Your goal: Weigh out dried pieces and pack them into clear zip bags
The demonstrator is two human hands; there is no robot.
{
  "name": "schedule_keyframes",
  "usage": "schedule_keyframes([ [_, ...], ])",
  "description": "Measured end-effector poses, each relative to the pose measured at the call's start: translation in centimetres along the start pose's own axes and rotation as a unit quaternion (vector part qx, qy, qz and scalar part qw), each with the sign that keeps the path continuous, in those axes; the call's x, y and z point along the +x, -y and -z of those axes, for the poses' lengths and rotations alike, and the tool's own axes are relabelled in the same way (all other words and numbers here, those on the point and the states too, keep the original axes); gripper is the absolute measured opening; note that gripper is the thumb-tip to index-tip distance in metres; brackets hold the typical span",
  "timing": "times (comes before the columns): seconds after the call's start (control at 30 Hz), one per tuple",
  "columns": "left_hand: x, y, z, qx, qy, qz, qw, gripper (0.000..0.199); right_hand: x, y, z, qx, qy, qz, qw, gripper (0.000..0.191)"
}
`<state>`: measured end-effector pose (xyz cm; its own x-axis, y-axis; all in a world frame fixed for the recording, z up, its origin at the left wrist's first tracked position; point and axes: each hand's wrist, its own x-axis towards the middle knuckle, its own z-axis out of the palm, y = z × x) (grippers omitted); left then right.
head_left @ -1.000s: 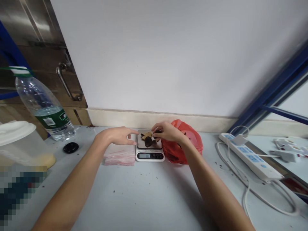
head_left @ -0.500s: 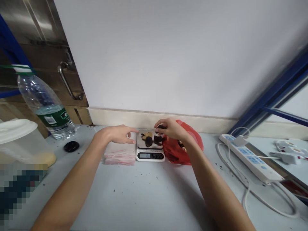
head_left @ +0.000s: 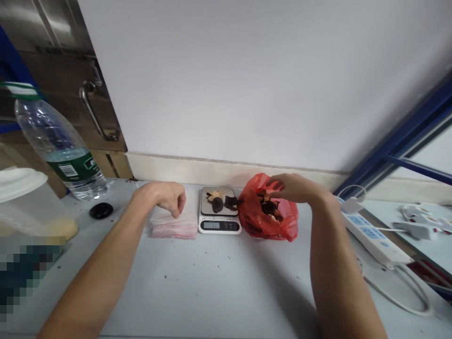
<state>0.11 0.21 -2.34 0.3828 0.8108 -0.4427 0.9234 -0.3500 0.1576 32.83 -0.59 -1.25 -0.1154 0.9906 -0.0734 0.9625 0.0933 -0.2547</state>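
A small white digital scale (head_left: 219,227) stands near the wall with several dried dark and tan pieces (head_left: 217,204) on its plate. Left of it lies a stack of clear bags with pink edges (head_left: 174,230). My left hand (head_left: 169,197) is over this stack with its fingers curled; whatever they pinch, if anything, cannot be made out. To the right of the scale, a red plastic bag (head_left: 252,216) lies open with dried pieces (head_left: 270,207) inside. My right hand (head_left: 294,187) hovers at its upper right edge, fingers apart and holding nothing.
A water bottle (head_left: 76,165), a round black lid (head_left: 101,210) and a lidded clear container (head_left: 24,207) are at the left. A white power strip (head_left: 374,235) with cables lies at the right. The wall (head_left: 226,94) rises behind the scale.
My left hand has moved left from the scale to over the clear bags, its fingers now curled. My right hand has left the scale plate, without the dark piece, and moved right over the red bag.
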Motion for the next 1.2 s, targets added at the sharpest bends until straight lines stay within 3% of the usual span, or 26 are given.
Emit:
schedule_keyframes([
  [0.1,-0.4,0.5,0.3,-0.017,-0.034,-0.029,0.999,0.013,-0.1,0.0,0.1,0.020,-0.051,0.038,0.998,0.022],
  [0.23,-1.6,0.2,1.4,-0.058,-0.142,-0.075,0.985,0.019,-0.6,2.6,-0.2,0.125,-0.083,0.141,0.979,0.022],
  [0.33,-2.3,-0.8,2.0,-0.118,-0.219,-0.092,0.964,0.022,-0.9,5.4,-1.1,0.202,-0.075,0.236,0.948,0.025],
  [0.43,-2.6,-2.0,1.9,-0.180,-0.264,-0.107,0.942,0.026,-1.0,7.7,-2.3,0.239,-0.028,0.290,0.926,0.028],
  [0.57,-2.5,-2.9,1.5,-0.204,-0.327,-0.105,0.917,0.028,-0.7,9.2,-3.6,0.233,-0.005,0.278,0.932,0.029],
  [0.7,-2.5,-3.4,1.3,-0.211,-0.412,-0.123,0.878,0.035,0.0,9.5,-4.2,0.285,-0.123,0.203,0.929,0.019],
  [0.8,-2.3,-3.5,1.2,-0.183,-0.373,-0.191,0.889,0.067,0.1,9.7,-4.3,0.365,-0.209,0.172,0.891,0.015],
  [0.87,-2.0,-3.4,0.9,-0.139,-0.311,-0.216,0.915,0.104,-0.1,9.9,-4.2,0.395,-0.232,0.177,0.871,0.019],
  [0.93,-1.7,-3.4,0.5,-0.109,-0.272,-0.212,0.932,0.128,-0.2,9.9,-4.2,0.400,-0.247,0.176,0.865,0.028],
  [1.2,-1.1,-3.8,-0.2,-0.086,-0.238,-0.190,0.949,0.130,-0.1,9.9,-4.5,0.382,-0.211,0.152,0.887,0.034],
])
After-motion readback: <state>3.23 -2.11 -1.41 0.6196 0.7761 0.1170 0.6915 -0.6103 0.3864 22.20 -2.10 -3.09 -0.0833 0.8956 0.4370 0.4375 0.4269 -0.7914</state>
